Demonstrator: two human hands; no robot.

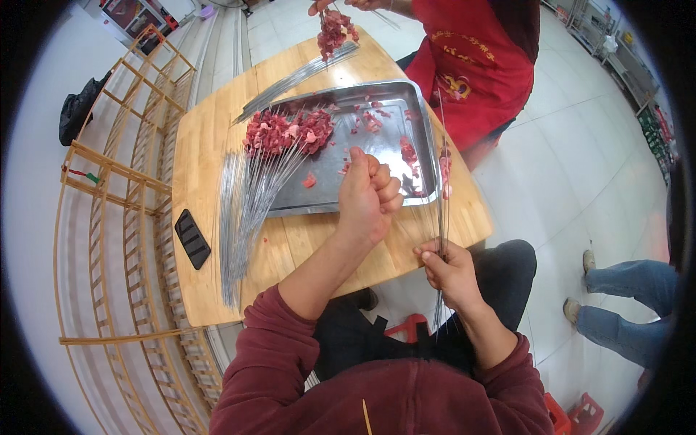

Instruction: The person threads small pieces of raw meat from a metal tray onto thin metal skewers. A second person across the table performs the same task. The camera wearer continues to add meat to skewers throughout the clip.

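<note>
My left hand (371, 187) is closed in a fist above the near edge of a metal tray (326, 209); whether anything small is inside the fist cannot be seen. My right hand (450, 272) grips several thin metal skewers (438, 304) near the table's right edge. Pieces of raw red meat (446, 169) sit on their upper part, beside the tray's right rim. In the tray's left part lies a heap of meat-loaded skewers (288, 131), their bare metal ends (239, 217) fanning over the wooden table (304, 244). Loose meat scraps (309, 180) dot the tray.
Across the table a person in a red apron (473, 70) holds meat on skewers (334, 32) above a bundle of bare skewers (293, 79). A black phone (192, 239) lies at the table's left. Wooden racks (119, 174) line the left wall. Another person's legs (625, 304) are at right.
</note>
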